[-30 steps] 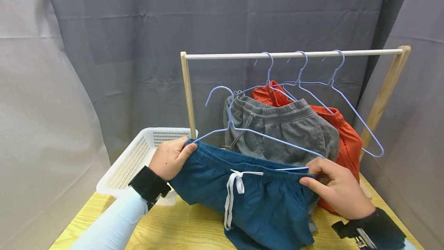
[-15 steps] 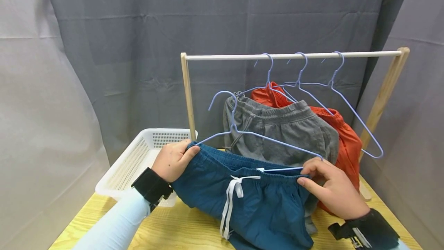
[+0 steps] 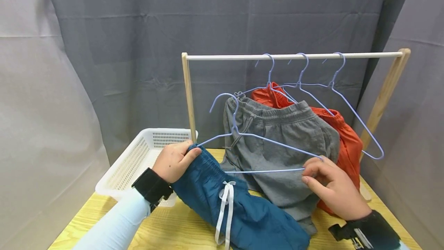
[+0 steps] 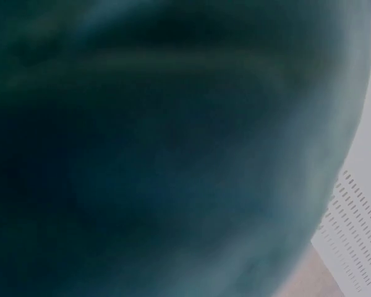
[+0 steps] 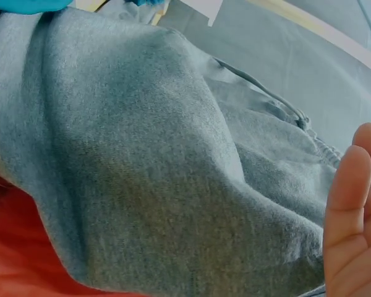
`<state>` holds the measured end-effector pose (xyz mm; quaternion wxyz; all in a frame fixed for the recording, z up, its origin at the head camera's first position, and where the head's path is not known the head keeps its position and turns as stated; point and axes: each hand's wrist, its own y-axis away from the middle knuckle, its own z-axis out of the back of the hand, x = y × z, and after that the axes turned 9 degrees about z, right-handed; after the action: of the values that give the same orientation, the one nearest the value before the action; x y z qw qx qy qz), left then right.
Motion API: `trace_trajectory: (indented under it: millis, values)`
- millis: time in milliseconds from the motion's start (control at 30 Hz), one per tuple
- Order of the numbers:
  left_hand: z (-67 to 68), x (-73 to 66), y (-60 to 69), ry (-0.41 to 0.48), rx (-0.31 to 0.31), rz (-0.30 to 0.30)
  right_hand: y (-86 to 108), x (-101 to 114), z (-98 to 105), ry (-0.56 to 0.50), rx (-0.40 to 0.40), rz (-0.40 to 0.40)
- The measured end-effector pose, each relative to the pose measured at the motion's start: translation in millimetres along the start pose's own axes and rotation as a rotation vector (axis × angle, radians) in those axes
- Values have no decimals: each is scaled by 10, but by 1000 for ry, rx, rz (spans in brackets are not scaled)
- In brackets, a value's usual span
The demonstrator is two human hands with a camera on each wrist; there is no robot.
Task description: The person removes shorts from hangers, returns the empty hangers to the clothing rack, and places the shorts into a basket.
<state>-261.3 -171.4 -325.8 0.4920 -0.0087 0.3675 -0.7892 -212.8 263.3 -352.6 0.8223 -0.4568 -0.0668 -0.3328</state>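
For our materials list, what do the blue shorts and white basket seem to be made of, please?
Blue shorts: smooth, thin fabric, perhaps synthetic, judging by the fine creases. White basket: likely matte moulded plastic, given its regular slots.

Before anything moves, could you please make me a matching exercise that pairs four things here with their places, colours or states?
Things:
1. Blue shorts
2. Grey garment
3. Basket
4. Right hand

Descriptions:
A. In front of the red garment
B. Holding the hanger near one end
C. White, with perforated sides
D. Held by the left hand

Right pairs: 1-D, 2-A, 3-C, 4-B
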Motion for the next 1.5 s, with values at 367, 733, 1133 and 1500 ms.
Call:
trace_trajectory:
  millis: [367, 733, 1133, 1500]
  values:
    - [-4, -4, 2, 13, 46, 22, 22, -13, 66, -163, -78, -73]
    - [-31, -7, 9, 16, 81, 6, 57, -61, 59, -331, 14, -125]
    - [-89, 0, -3, 1, 72, -22, 57, -95, 45, -456, 154, -65]
    - [-94, 40, -14, 29, 87, -2, 75, -27, 94, -339, 72, -65]
